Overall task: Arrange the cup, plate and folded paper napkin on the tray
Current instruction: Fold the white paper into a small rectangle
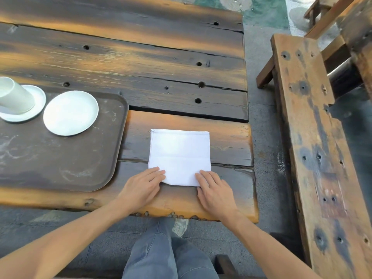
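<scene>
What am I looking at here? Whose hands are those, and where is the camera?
The camera sits on a person's head and looks down, so you see their own arms. The left hand and right hand press flat on the near corners of a white napkin lying on the wooden table. Nothing is lifted. Beside it is a brown tray carrying an empty plate and a paper cup standing on a second plate. A wooden bench stands to the right.
</scene>
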